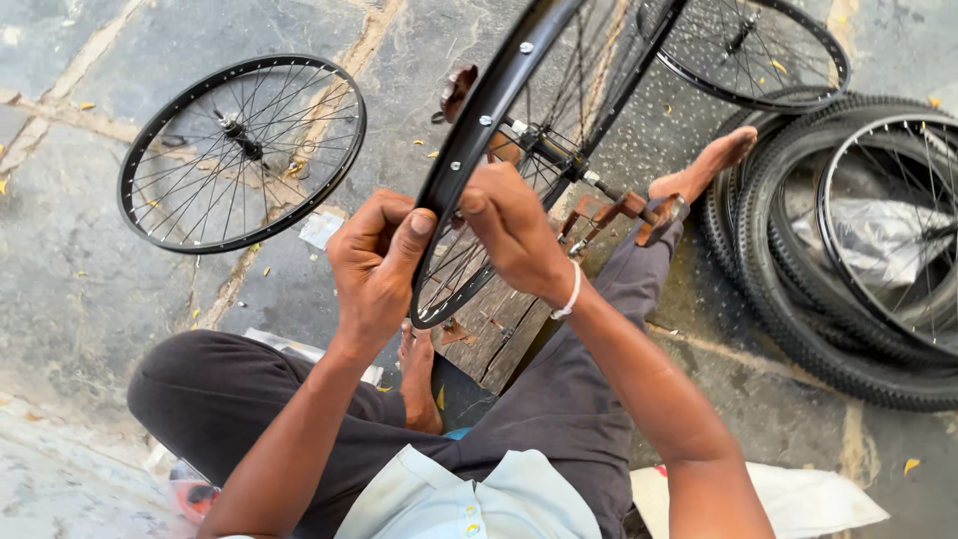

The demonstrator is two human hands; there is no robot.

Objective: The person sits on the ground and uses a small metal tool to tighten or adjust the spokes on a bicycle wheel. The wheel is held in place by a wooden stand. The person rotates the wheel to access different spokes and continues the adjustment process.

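Fingers [399, 232] of our left hand [371, 262] are curled in tight, thumb pressed flat against the outer edge of the black rim [479, 130]; can't tell if anything small sits inside the fist. Right hand [514, 232] is on the other side of that rim, fingers bent & pinching at the spokes/inner face near the lower arc, white band on the wrist. Both hands touch the rim, so we're gripping it from 2 sides.

Rim stands on edge, tilted, running from btm centre up to the top of view; its hub [544, 148] rides in a rusty stand [624, 212] fixed to a wooden plank [499, 334] on the stone floor [80, 289]. We sit w/ legs spread either side of the plank, 1 bare foot [417, 374] just below the rim, other foot [704, 170] beside the stand.

1 spoked wheel [241, 152] lies flat well to the left. Another wheel [758, 45] top right. Stack of tyres [788, 289] w/ a rim inside on the right. White cloth [798, 499] btm right.
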